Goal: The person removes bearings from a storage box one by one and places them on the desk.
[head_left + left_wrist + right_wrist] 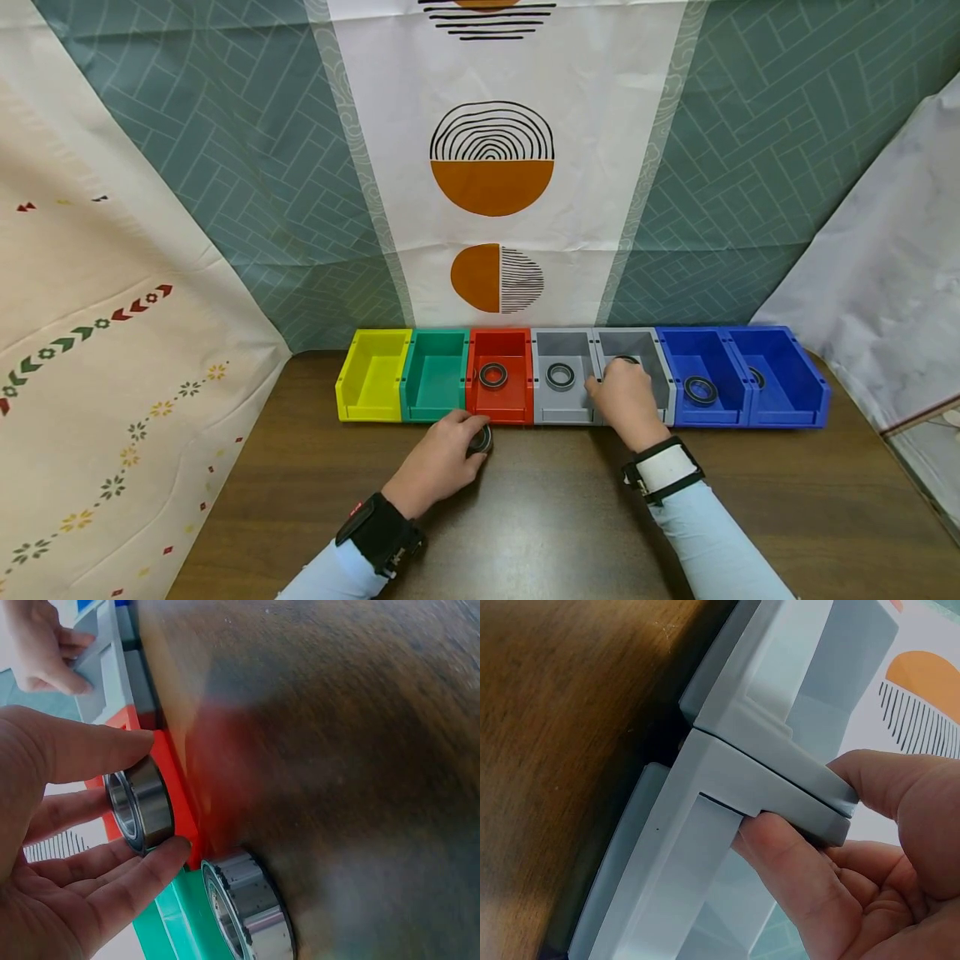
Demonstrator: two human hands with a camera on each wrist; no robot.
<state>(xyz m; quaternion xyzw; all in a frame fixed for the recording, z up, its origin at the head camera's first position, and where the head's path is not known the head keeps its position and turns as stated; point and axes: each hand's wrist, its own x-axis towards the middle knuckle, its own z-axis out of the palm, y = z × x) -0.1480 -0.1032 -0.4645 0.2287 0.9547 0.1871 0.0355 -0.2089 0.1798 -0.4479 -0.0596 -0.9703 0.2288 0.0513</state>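
Note:
My left hand (442, 454) is in front of the red bin (501, 414), pinching a steel ball bearing (154, 806) between thumb and fingers. In the left wrist view, a second bearing (259, 911) stands on edge beside the green bin (180, 915); the hand hides it from the head view. My right hand (630, 400) reaches over the two grey bins. Its thumb and curled fingers straddle their adjoining walls (780, 776) and pinch them. Past its knuckles, the dark edge of a bearing (627, 359) shows in the right grey bin (663, 387).
The bins stand side by side along the back of the brown table (540, 517). A yellow bin (372, 408) is at the left end, a blue bin (787, 412) at the right. Bearings lie in the red bin, left grey bin (566, 414) and both blue bins. Patterned cloth (600, 167) hangs behind.

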